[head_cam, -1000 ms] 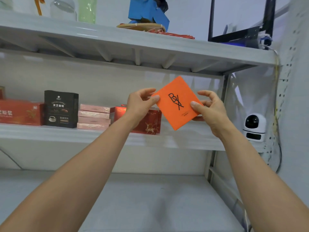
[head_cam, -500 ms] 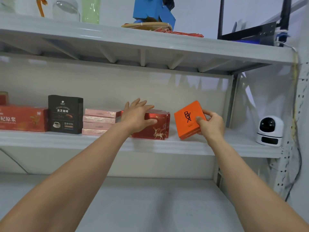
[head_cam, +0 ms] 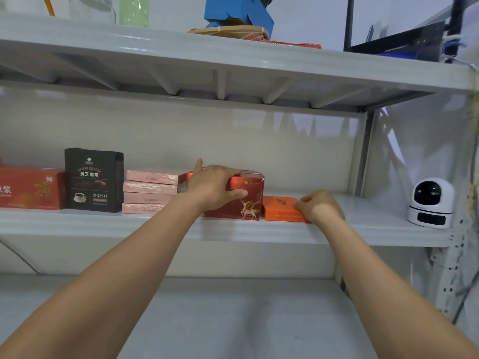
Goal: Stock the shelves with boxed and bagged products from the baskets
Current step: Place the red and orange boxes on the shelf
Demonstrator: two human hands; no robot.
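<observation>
Now orange box (head_cam: 281,209) lies flat under right hand (head_cam: 320,206) grip.

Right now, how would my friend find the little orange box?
Look at the middle shelf, right of the red deer box that the left hand grips. The orange box lies flat under the right hand. It is the only plain orange one, and the lowest.

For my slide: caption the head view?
Right hand lays orange box on shelf; left hand steadies red box.
</observation>
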